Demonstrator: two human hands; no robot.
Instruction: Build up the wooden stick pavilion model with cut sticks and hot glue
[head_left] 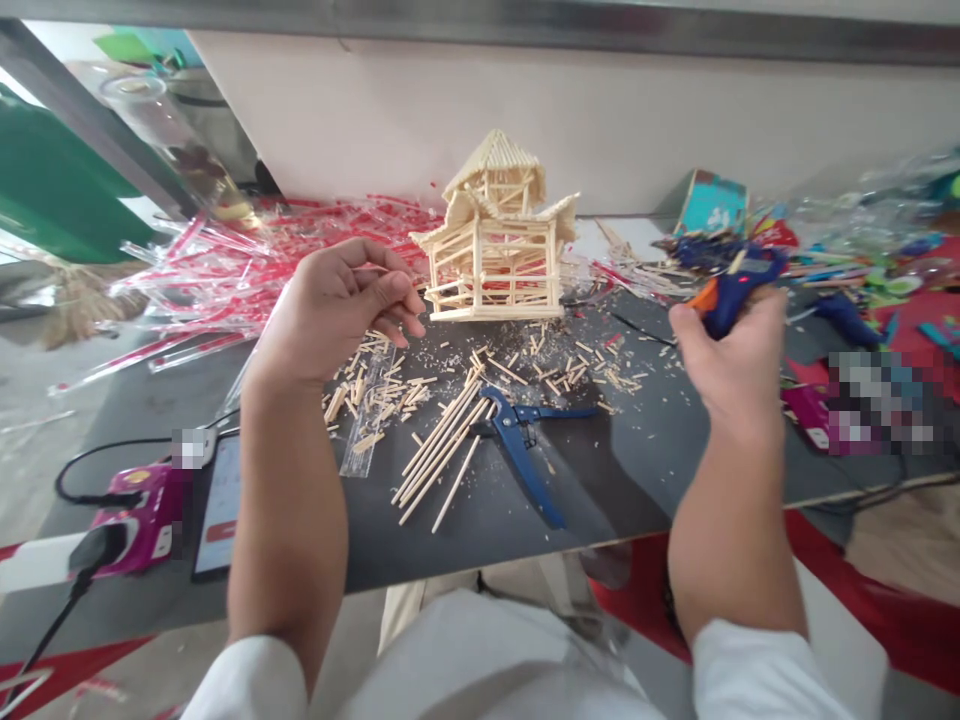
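My left hand is raised just left of a small stick-built pavilion with a tiered roof. Its fingers are loosely bent and a little apart, with nothing visible in them. Wrapped in my right hand is a blue glue gun with an orange trigger, held above the right part of the table. Below the pavilion lies a fan of thin wooden sticks, next to a blue hand cutter whose handles are spread. Short cut stick pieces are scattered around them.
Red and clear plastic wrappers heap up at the back left. On the dark table, a phone and a purple power strip with cables sit front left. Another purple power strip and colourful clutter lie right.
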